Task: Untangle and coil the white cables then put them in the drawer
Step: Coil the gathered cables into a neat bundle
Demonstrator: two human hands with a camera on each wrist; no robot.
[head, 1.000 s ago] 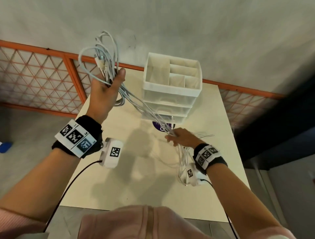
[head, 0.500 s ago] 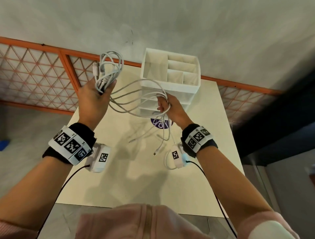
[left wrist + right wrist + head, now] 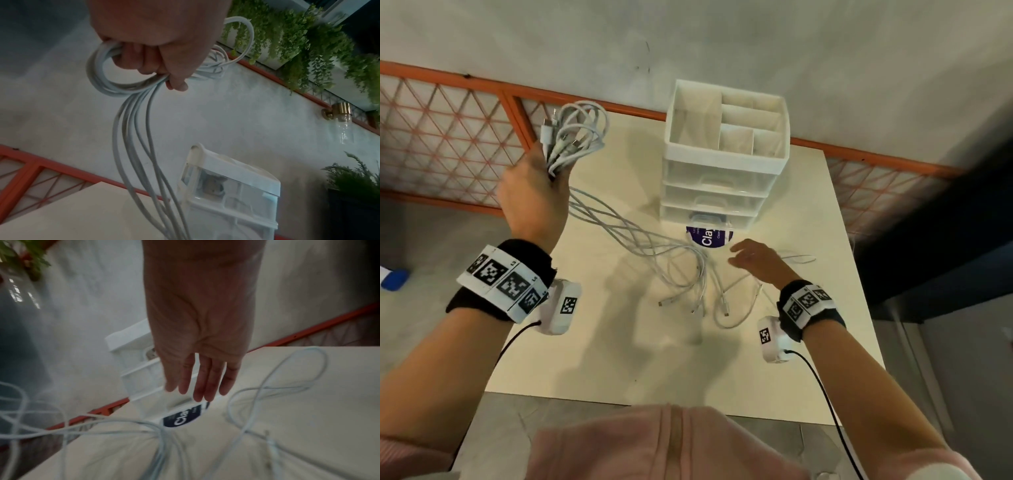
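Observation:
My left hand [image 3: 534,195] is raised over the table's far left corner and grips a coiled bunch of white cables [image 3: 575,137]; its curled fingers [image 3: 141,61] wrap the loops [image 3: 102,78]. Loose strands [image 3: 640,240] run from that fist down to the table and end in a tangle of plugs [image 3: 702,294]. My right hand [image 3: 753,262] hovers flat, fingers [image 3: 203,382] straight, holding nothing, just right of the strands and in front of the white drawer unit [image 3: 722,171]. All three drawers look closed.
A purple round sticker [image 3: 709,236] lies at the foot of the drawer unit. Another cable loop [image 3: 794,258] lies on the cream table [image 3: 619,359] to the right of my right hand. An orange lattice railing [image 3: 448,137] runs behind the table.
My right hand has let go of the cable strands and dropped back towards the table; the strands now lie slack on the tabletop. My left hand still holds the coil aloft.

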